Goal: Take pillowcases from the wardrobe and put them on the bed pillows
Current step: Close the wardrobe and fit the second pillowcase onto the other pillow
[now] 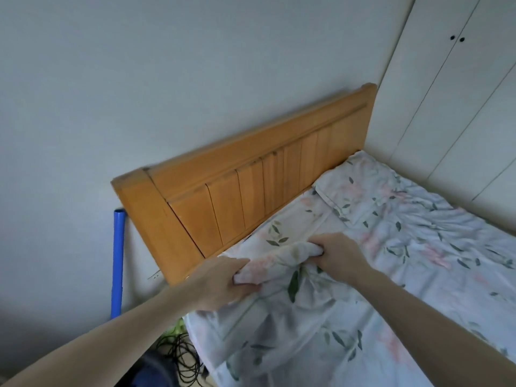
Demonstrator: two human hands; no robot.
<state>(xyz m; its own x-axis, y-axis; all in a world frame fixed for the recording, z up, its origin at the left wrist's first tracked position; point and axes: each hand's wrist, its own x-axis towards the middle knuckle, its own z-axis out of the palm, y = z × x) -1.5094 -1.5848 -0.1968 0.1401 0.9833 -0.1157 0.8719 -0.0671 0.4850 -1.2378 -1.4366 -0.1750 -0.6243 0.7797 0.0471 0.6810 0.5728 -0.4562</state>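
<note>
Here, at the far left, a blue tube (117,261) leans against the wall beside the wooden headboard (251,174), with a tangle of black cables (181,356) on the floor below. The left hand (220,283) has its fingers (245,287) curled tight around a bunched fold of the floral pillowcase (282,263), which lies on the bed (460,275) close under the headboard. The right hand (339,254) grips the same gathered cloth just beside it, fingers closed on the fabric. Whether a pillow is already inside cannot be told. Farther right, another floral pillow (363,191) rests against the headboard, near the white wardrobe (460,93).

The likely trouble: case and sheet share one pattern, so either hand could catch the sheet along with the opening and drag it. Pulling unevenly might twist the case or leave a corner unfilled. A hard tug toward the left edge could slide everything off onto the cables.
</note>
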